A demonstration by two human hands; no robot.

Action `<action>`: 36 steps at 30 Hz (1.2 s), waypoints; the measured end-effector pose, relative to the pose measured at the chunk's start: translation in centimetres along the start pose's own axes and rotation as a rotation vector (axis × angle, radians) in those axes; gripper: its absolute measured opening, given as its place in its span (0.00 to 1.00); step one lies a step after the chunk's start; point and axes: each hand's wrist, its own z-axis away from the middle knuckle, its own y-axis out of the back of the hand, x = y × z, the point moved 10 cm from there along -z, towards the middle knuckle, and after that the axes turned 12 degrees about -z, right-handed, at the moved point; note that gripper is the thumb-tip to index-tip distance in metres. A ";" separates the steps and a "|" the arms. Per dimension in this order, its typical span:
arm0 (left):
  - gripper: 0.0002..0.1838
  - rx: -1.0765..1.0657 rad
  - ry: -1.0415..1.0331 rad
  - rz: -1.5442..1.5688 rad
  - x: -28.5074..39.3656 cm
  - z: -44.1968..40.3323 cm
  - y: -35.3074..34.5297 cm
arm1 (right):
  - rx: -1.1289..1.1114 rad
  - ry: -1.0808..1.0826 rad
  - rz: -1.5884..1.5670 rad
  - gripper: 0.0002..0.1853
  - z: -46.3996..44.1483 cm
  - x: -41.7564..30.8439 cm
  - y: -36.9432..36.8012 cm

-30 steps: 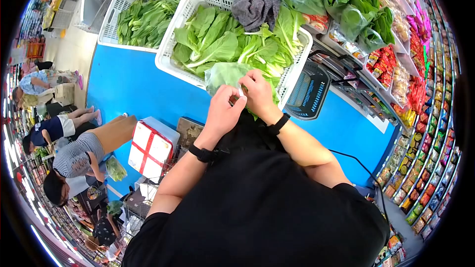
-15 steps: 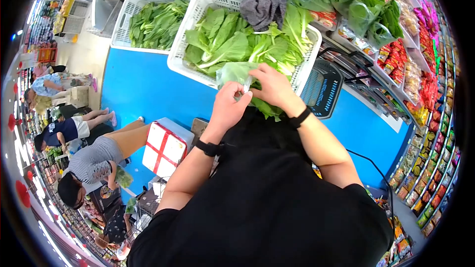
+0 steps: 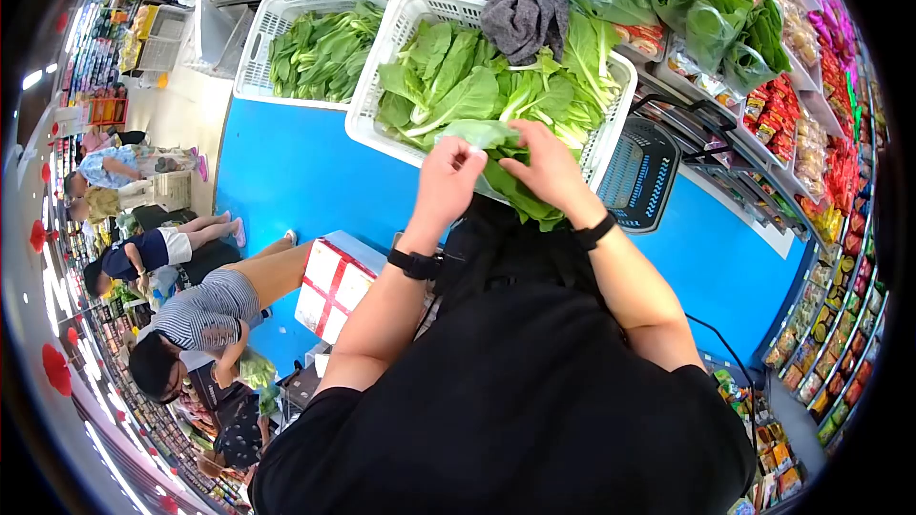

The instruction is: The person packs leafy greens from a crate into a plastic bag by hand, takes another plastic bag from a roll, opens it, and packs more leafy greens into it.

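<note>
Just over the near edge of a white plastic crate point(image 3: 367, 122), a clear plastic bag point(image 3: 480, 133) is held between both hands. My left hand point(image 3: 450, 179) pinches the bag's left side between thumb and fingers. My right hand point(image 3: 551, 168) has its fingers curled on the bag's right side, its fingertips partly hidden. Leafy greens point(image 3: 528, 198) hang below the bag, under my right hand; whether they are inside it I cannot tell. Loose leafy greens point(image 3: 458, 95) fill the crate, and a dark grey cloth point(image 3: 526, 21) lies on them at the back.
A second white crate of greens point(image 3: 320, 57) stands to the left. Bagged greens point(image 3: 701, 0) lie at the back right, above a dark basket point(image 3: 644, 172). A white box with red tape point(image 3: 334, 291) stands left of my arm. Several people, one in a striped top point(image 3: 205, 305), are at the left.
The whole view has shifted slightly to the right. Both hands stay at the plastic bag, with my right-hand fingers moved a little along it, and more of the hanging greens shows.
</note>
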 end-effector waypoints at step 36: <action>0.14 -0.434 0.115 -0.105 -9.0 -10.7 10.7 | 0.748 -0.815 0.108 0.40 2.5 30.0 3.2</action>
